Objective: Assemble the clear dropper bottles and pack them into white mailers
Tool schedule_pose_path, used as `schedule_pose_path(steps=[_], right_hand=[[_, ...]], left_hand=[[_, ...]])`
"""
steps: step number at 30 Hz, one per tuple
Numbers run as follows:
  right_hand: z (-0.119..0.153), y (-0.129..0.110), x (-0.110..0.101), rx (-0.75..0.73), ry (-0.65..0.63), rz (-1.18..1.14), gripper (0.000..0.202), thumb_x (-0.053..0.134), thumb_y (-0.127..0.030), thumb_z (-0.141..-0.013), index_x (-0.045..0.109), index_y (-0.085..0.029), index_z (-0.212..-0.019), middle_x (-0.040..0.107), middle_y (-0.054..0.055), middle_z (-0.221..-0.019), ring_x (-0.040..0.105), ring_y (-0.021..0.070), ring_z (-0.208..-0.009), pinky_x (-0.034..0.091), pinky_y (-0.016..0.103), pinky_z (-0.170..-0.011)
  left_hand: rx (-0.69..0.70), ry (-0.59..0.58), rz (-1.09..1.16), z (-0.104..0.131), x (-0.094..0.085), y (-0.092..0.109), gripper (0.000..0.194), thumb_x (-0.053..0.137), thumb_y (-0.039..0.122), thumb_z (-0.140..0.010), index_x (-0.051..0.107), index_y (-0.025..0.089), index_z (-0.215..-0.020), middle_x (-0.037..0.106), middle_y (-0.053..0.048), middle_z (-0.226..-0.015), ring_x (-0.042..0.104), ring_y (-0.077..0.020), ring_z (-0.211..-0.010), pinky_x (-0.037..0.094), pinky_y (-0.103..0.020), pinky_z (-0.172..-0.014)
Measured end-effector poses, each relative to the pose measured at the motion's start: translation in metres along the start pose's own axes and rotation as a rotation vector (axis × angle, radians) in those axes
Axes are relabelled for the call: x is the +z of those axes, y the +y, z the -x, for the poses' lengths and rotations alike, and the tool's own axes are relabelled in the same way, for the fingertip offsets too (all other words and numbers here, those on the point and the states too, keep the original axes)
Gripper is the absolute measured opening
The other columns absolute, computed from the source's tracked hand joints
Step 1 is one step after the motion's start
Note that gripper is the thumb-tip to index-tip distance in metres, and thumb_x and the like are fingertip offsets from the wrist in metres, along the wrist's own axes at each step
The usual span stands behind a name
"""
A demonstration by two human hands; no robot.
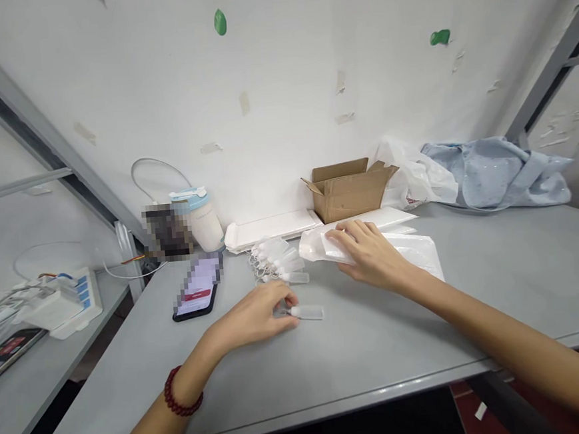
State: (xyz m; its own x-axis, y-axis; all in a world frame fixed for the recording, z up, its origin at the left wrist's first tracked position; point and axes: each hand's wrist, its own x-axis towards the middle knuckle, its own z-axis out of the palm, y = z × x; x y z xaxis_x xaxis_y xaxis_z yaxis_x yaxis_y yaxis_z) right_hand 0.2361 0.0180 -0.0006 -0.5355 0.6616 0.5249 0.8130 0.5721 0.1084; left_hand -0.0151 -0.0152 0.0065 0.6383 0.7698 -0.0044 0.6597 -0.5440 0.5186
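Note:
My left hand (264, 312) is low over the grey table, its fingers curled round the ring end of a small translucent bottle (311, 312) that lies on its side. Just behind it is a pile of similar bottles (280, 258) with thin rings or loops at their caps. In my right hand (365, 248) is a white padded envelope (417, 250), gripped near its left end, where the mouth appears to gape toward the pile. My right thumb and part of the envelope's underside are hidden from me.
More white envelopes (270, 230) lie at the back, in front of an open cardboard box (350, 195). A plastic bag (411, 170) and a light blue cloth bag (506, 172) are at the back right. To the left are a phone (199, 287), a lidded cup (203, 220) and a power strip (83, 303).

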Motion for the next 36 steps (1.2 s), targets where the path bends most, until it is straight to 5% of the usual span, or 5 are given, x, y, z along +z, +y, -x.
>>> schedule_pose_path(steps=[6,10,15,28,36], right_hand=[[0.001,-0.002,-0.002,-0.038,-0.022,-0.088,0.039,0.057,-0.016,-0.073,0.048,-0.017,-0.111,0.052,0.012,-0.105,0.047,0.0260,-0.096,0.036,0.036,-0.076],[0.002,-0.004,-0.001,-0.097,-0.033,-0.125,0.043,0.058,-0.015,-0.071,0.047,-0.017,-0.113,0.052,0.012,-0.105,0.047,0.0248,-0.093,0.037,0.036,-0.077],[0.003,-0.005,0.001,-0.145,-0.046,-0.167,0.045,0.058,-0.014,-0.070,0.046,-0.017,-0.113,0.051,0.011,-0.105,0.046,0.0248,-0.095,0.038,0.037,-0.079],[0.007,-0.023,0.000,-0.238,-0.128,-0.229,0.046,0.059,-0.013,-0.070,0.047,-0.014,-0.114,0.050,0.013,-0.107,0.045,0.0243,-0.096,0.038,0.037,-0.081],[0.007,-0.029,0.002,-0.264,-0.119,-0.265,0.046,0.058,-0.011,-0.069,0.047,-0.015,-0.114,0.050,0.012,-0.104,0.044,0.0242,-0.094,0.037,0.036,-0.079]], left_hand=[[-0.046,-0.126,0.307,-0.002,0.001,0.008,0.015,0.061,0.029,-0.073,0.063,0.016,-0.080,0.059,0.001,-0.068,0.050,-0.0117,-0.061,0.041,-0.023,-0.058],[-0.126,0.064,0.502,-0.001,-0.013,0.014,0.023,0.066,0.037,-0.071,0.066,0.016,-0.080,0.059,0.000,-0.066,0.051,-0.0114,-0.060,0.041,-0.023,-0.056],[-0.187,0.351,0.389,-0.003,-0.014,0.003,0.027,0.065,0.039,-0.072,0.067,0.015,-0.082,0.058,0.000,-0.066,0.048,-0.0107,-0.058,0.037,-0.022,-0.053],[0.030,0.414,0.030,-0.007,0.012,0.000,0.027,0.052,0.027,-0.086,0.066,0.021,-0.108,0.060,-0.004,-0.081,0.050,-0.0117,-0.063,0.041,-0.024,-0.061],[0.153,0.520,0.010,-0.009,0.026,0.001,0.017,0.054,0.015,-0.084,0.071,0.019,-0.085,0.071,-0.002,-0.078,0.061,-0.0142,-0.069,0.045,-0.024,-0.066]])
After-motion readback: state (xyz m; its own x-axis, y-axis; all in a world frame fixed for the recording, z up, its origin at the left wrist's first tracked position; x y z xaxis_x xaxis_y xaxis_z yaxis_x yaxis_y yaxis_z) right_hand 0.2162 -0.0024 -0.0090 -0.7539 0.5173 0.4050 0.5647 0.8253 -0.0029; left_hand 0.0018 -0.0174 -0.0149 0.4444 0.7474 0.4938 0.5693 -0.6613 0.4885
